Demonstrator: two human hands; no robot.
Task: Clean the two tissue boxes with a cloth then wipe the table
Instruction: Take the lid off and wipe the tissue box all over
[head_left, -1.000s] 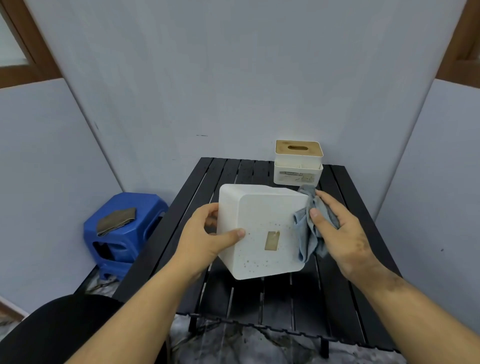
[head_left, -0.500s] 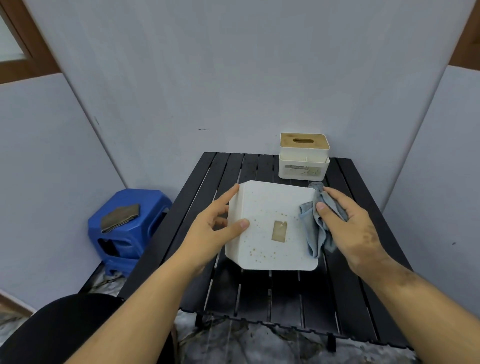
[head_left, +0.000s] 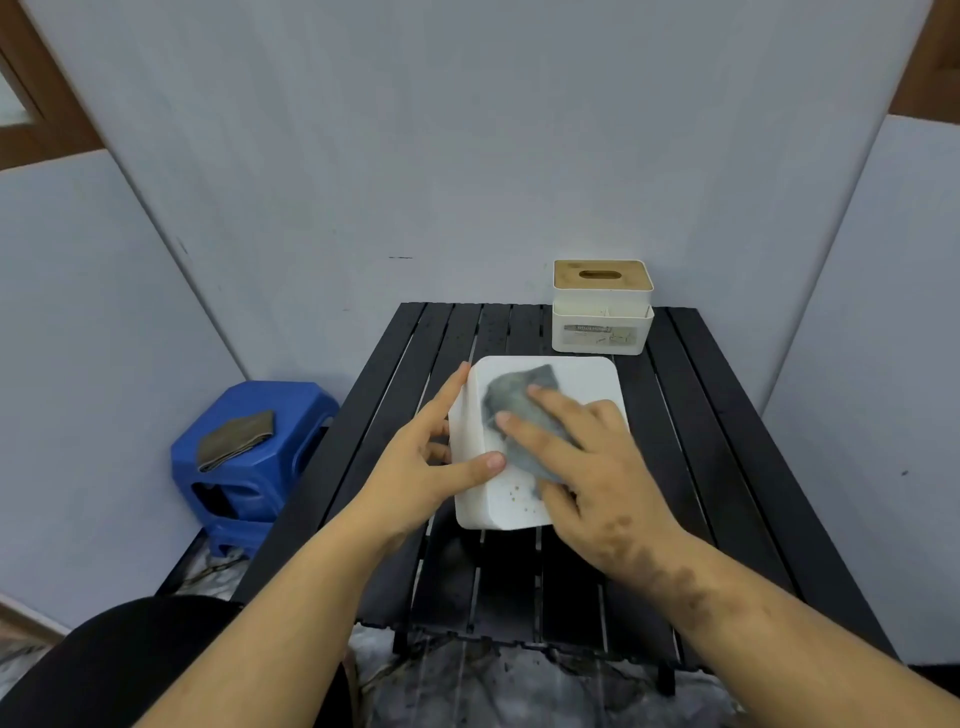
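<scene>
Pale grey partition walls close in a black slatted table (head_left: 727, 467), with a blue plastic stool (head_left: 249, 447) off its left edge carrying a folded brownish rag (head_left: 236, 439). Two tissue boxes are in view: a white rounded plastic tissue box (head_left: 519, 499) lying mid-table with a broad blank face up, and a white tissue box with a wooden slotted lid (head_left: 601, 306) standing upright at the far edge, well apart from the hands. One grey-blue cloth (head_left: 519, 410) is pressed flat on the near box under the right hand (head_left: 597, 467), its fingers spread and laid over the fabric. The left hand (head_left: 421, 462) clamps that box's left side, thumb on top, fingers down the wall. Brown specks remain near its front corner. The box looks light, hollow, stiff and smooth, so it would likely slide on the slats unless braced by its side walls; the cloth is soft and bunches easily.
</scene>
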